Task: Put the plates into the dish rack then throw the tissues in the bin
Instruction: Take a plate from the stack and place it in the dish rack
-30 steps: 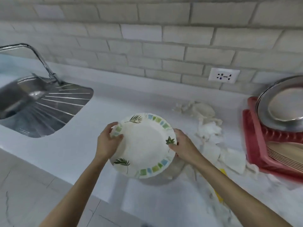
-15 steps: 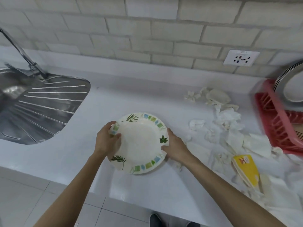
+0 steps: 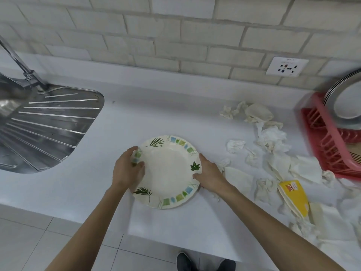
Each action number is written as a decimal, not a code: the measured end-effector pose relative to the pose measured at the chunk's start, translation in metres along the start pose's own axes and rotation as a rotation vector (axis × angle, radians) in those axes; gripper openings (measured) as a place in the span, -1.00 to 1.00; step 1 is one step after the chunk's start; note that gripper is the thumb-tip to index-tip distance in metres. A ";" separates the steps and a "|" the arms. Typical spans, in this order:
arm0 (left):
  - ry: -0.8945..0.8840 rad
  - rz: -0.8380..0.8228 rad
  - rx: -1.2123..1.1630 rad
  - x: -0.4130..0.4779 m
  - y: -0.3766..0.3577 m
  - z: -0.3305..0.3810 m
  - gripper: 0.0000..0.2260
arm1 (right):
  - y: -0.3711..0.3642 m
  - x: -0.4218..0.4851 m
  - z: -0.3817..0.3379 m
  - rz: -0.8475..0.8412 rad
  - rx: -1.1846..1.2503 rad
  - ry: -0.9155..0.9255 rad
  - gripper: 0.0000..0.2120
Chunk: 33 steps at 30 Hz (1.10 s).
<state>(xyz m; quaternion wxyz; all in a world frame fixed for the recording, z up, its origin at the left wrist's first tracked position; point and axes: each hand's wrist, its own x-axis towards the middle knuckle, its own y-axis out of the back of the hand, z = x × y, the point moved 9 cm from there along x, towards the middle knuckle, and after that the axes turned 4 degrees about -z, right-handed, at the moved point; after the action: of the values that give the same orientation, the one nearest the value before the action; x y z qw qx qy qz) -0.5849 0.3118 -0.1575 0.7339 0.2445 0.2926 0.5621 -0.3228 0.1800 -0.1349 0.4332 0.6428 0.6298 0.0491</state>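
A white plate [image 3: 168, 171] with green leaves and coloured squares on its rim sits low over the white counter, near the front edge. My left hand [image 3: 127, 169] grips its left rim, thumb on top. My right hand [image 3: 209, 173] grips its right rim. Crumpled white tissues [image 3: 269, 137] lie scattered to the right of the plate, up to the red dish rack [image 3: 320, 145] at the far right. A metal plate [image 3: 345, 102] stands in that rack.
A steel sink drainboard [image 3: 48, 124] with a tap [image 3: 25, 69] fills the left. A yellow packet [image 3: 295, 196] lies among the tissues. A wall socket [image 3: 287, 66] is on the brick wall behind. My shoe [image 3: 185, 261] shows on the tiled floor below the counter edge.
The plate, held tilted and raised a second ago, has come down flat onto or just above the counter. The view has tipped downward and shifted left.
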 end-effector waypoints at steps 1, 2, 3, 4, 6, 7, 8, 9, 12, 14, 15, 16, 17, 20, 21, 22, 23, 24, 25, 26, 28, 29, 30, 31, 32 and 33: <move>-0.003 -0.010 0.038 0.000 0.000 0.000 -0.51 | 0.001 0.000 0.000 0.007 -0.001 0.003 -0.38; -0.008 -0.020 0.075 0.000 -0.001 0.001 -0.50 | 0.001 -0.001 0.000 0.013 -0.003 0.005 -0.41; -0.011 -0.028 0.104 0.000 -0.002 0.001 -0.49 | 0.002 -0.002 -0.001 0.018 -0.006 0.008 -0.44; -0.012 -0.033 0.122 0.000 -0.002 0.002 -0.48 | 0.003 -0.003 -0.001 0.023 -0.009 0.012 -0.48; -0.021 -0.031 0.129 -0.001 -0.001 0.007 -0.47 | 0.007 -0.005 -0.002 0.037 -0.015 0.028 -0.57; -0.043 -0.021 0.134 -0.002 0.000 0.013 -0.46 | 0.010 -0.007 -0.003 0.048 -0.021 0.042 -0.63; -0.082 -0.003 0.145 -0.005 0.002 0.020 -0.46 | 0.014 -0.008 -0.003 0.062 -0.029 0.055 -0.67; -0.132 0.018 0.154 -0.008 0.003 0.031 -0.47 | 0.018 -0.010 -0.003 0.082 -0.038 0.065 -0.69; -0.292 0.032 0.118 -0.020 0.000 0.068 -0.58 | 0.040 -0.018 0.000 0.159 -0.039 0.079 -0.65; -0.385 -0.012 0.060 -0.029 -0.010 0.095 -0.69 | 0.058 -0.026 0.004 0.207 -0.002 0.101 -0.69; -0.415 -0.041 0.019 -0.033 -0.017 0.108 -0.75 | 0.067 -0.031 0.006 0.230 0.020 0.120 -0.73; -0.435 -0.076 -0.022 -0.038 -0.025 0.122 -0.79 | 0.078 -0.036 0.011 0.258 0.044 0.136 -0.78; -0.442 -0.106 -0.057 -0.041 -0.033 0.133 -0.81 | 0.087 -0.043 0.013 0.284 0.063 0.156 -0.82; -0.466 -0.185 -0.135 -0.051 -0.059 0.170 -0.84 | 0.119 -0.065 0.027 0.387 0.099 0.190 -0.90; -0.483 -0.215 -0.161 -0.054 -0.070 0.186 -0.85 | 0.131 -0.074 0.034 0.426 0.104 0.192 -0.90; -0.506 -0.245 -0.179 -0.058 -0.082 0.202 -0.85 | 0.143 -0.083 0.043 0.465 0.107 0.192 -0.90; -0.538 -0.271 -0.185 -0.063 -0.094 0.220 -0.85 | 0.155 -0.092 0.053 0.502 0.109 0.193 -0.89; -0.571 -0.295 -0.184 -0.068 -0.106 0.239 -0.85 | 0.167 -0.102 0.064 0.535 0.116 0.192 -0.89; -0.596 -0.320 -0.186 -0.074 -0.120 0.256 -0.85 | 0.178 -0.111 0.077 0.564 0.127 0.188 -0.89; -0.611 -0.349 -0.199 -0.080 -0.134 0.272 -0.84 | 0.189 -0.120 0.090 0.591 0.142 0.182 -0.88; -0.637 -0.403 -0.231 -0.093 -0.164 0.305 -0.81 | 0.212 -0.138 0.117 0.641 0.165 0.171 -0.87; -0.658 -0.427 -0.241 -0.100 -0.178 0.322 -0.80 | 0.224 -0.147 0.130 0.664 0.172 0.169 -0.87; -0.679 -0.453 -0.252 -0.108 -0.193 0.338 -0.80 | 0.235 -0.156 0.143 0.683 0.182 0.173 -0.86; -0.691 -0.482 -0.272 -0.116 -0.208 0.354 -0.80 | 0.247 -0.165 0.156 0.699 0.198 0.181 -0.86; -0.699 -0.510 -0.297 -0.124 -0.222 0.370 -0.80 | 0.260 -0.174 0.170 0.714 0.221 0.189 -0.86; -0.708 -0.531 -0.319 -0.130 -0.237 0.385 -0.80 | 0.273 -0.183 0.184 0.731 0.243 0.196 -0.86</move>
<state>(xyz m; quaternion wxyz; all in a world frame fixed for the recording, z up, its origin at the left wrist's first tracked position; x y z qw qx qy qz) -0.1774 0.1151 -0.0273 0.9354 0.2220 -0.0131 0.2748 -0.0389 -0.0212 0.0085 0.2457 0.8634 0.3993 0.1863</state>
